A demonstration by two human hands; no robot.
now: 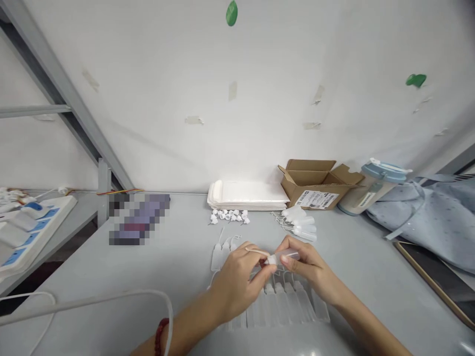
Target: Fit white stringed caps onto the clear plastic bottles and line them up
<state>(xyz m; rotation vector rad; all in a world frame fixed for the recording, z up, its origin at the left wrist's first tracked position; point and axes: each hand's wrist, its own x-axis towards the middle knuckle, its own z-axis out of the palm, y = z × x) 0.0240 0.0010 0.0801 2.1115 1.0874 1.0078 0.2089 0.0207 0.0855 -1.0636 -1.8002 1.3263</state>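
My right hand (306,264) is closed round a small clear plastic bottle (287,256) lying sideways just above the table. My left hand (237,279) pinches the white cap (271,259) at the bottle's mouth, fingers pressed together. Below both hands lies a row of several similar clear bottles (285,301) side by side. More white-capped bottles (222,253) lie just left of my left hand. A red bead bracelet (160,336) sits on my left wrist.
Farther back are a pile of small white caps (230,216), a heap of bottles (300,223), a stack of white trays (247,195), an open cardboard box (315,185), and a tipped blue-lidded cup (371,190). Blue cloth (426,217) lies right; a power strip (25,227) left; a white cable (111,299) near me.
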